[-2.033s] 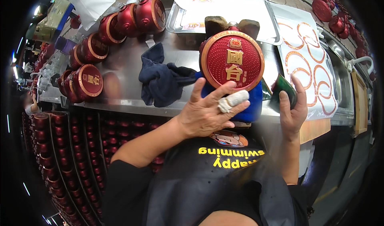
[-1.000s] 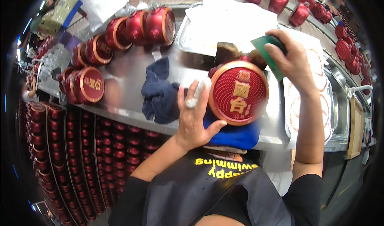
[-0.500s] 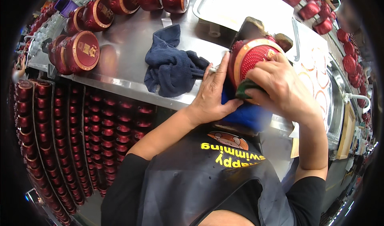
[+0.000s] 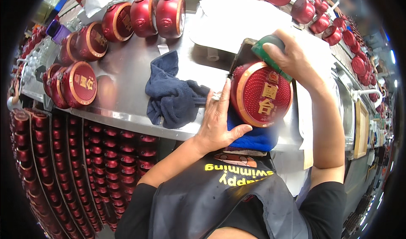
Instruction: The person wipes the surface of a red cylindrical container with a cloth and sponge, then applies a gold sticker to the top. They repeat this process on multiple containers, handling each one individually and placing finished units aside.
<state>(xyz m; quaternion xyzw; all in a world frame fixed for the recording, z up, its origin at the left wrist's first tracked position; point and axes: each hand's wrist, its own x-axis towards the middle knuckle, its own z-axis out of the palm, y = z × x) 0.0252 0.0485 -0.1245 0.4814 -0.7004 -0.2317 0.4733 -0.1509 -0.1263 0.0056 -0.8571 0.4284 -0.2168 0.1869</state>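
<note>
Steel covers the desk (image 4: 127,76) in front of you, shiny enough to mirror the red bottles (image 4: 171,16) that curve along its left side. Below its front edge on your left, racked red bottles (image 4: 112,165) stand in long columns; more red bottles (image 4: 303,10) sit beyond the far side, and a white tap (image 4: 372,93) and a wooden frame (image 4: 360,127) are off to your right.

Your round bottle (image 4: 249,105), red with a copper-coloured rim, leans back over a blue cloth (image 4: 253,140) near the front edge, its face turned up toward you. Raised gold characters run down that face, and similar gold marks show on several bottles to the left. Your dark apron (image 4: 186,201) carries yellow lettering, upside down from this view.

Your left hand (image 4: 215,127) is open, fingers straight along the bottle's left side and thumb stretched outward near its lower rim; how firmly it presses, you cannot tell. Your right hand (image 4: 296,61) grips a green flat tool (image 4: 268,55) over the upper right rim; contact there is unclear.

A crumpled navy cloth (image 4: 172,97) lies just left of your left hand, with bare steel between it and the left-hand bottles.
</note>
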